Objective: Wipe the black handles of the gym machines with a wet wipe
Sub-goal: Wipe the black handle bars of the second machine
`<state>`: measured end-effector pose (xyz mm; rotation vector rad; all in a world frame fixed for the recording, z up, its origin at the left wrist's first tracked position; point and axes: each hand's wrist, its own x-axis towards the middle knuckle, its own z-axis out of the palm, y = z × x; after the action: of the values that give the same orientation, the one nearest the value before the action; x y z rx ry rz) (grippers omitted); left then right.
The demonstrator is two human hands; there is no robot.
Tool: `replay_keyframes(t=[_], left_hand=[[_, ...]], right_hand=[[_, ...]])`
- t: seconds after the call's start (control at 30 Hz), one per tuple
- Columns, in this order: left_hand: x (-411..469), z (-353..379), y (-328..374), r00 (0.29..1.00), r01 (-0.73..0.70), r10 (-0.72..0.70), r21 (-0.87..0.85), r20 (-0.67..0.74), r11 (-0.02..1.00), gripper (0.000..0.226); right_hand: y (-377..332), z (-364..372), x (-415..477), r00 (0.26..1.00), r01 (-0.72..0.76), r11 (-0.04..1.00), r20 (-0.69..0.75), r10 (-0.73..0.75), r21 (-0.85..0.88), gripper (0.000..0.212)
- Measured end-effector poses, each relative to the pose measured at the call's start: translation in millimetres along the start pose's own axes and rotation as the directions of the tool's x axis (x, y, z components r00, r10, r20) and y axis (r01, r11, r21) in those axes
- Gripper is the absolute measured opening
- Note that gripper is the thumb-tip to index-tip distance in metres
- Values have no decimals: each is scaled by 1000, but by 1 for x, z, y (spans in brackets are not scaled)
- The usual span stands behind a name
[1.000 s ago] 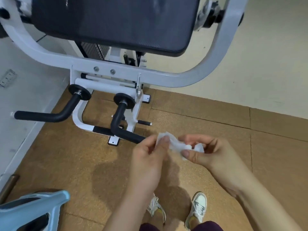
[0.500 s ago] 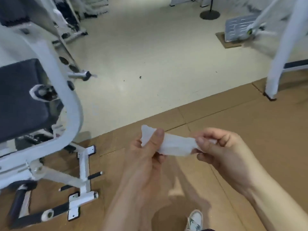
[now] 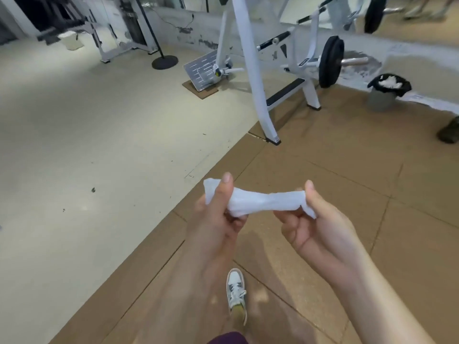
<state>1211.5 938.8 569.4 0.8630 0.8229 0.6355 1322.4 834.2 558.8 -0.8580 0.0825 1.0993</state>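
A white wet wipe is stretched between my two hands at chest height over the cork-brown floor mat. My left hand pinches its left end with the thumb on top. My right hand pinches the right end, fingers curled under it. Ahead stands a white plate-loaded gym machine with a black handle high on its arm, well beyond my reach.
A black weight plate hangs on the machine's bar. A grey bin with a black liner stands at the right by the wall. A round black stand base sits on the cream floor. My shoe is below.
The view has swung right, away from the machine with the black pad and low handles, toward the plate-loaded machine. The wipe has been pulled out longer between my hands.
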Motion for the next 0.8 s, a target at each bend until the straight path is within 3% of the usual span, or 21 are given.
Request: replay_keyframes(t=[0.17, 0.27, 0.33, 0.43, 0.47, 0.53, 0.6, 0.63, 0.7, 0.8], left_hand=[[95, 36, 30, 990, -26, 16, 65, 141, 998, 34], [163, 42, 51, 953, -62, 20, 130, 304, 990, 26], [204, 41, 60, 918, -169, 9, 370, 397, 913, 14], [256, 47, 75, 886, -280, -76, 656, 458, 701, 25], [272, 52, 82, 864, -280, -125, 673, 487, 685, 23], [307, 68, 97, 780, -238, -231, 617, 581, 750, 31], [347, 93, 106, 687, -155, -267, 496, 675, 855, 54], [366, 109, 107, 674, -115, -278, 469, 685, 875, 65], [400, 150, 99, 687, -120, -269, 471, 675, 874, 68], [447, 212, 81, 748, -201, -195, 497, 634, 844, 46]], right_hand=[[-43, 20, 84, 999, 34, 990, -24, -31, 137, 13], [-78, 40, 139, 995, 97, 987, -26, -95, 127, 28], [-106, 51, 172, 991, 137, 989, -11, -136, 60, 34], [-143, 61, 216, 983, 182, 980, 2, -182, -87, 35], [-154, 64, 230, 981, 193, 971, 5, -194, -139, 34], [-176, 68, 258, 975, 221, 951, 19, -223, -216, 32], [-200, 72, 287, 967, 252, 924, 58, -246, -286, 29], [-213, 74, 301, 963, 269, 904, 88, -254, -332, 28], [-241, 77, 331, 953, 302, 855, 138, -268, -421, 28], [-290, 70, 381, 935, 352, 728, 179, -308, -588, 26]])
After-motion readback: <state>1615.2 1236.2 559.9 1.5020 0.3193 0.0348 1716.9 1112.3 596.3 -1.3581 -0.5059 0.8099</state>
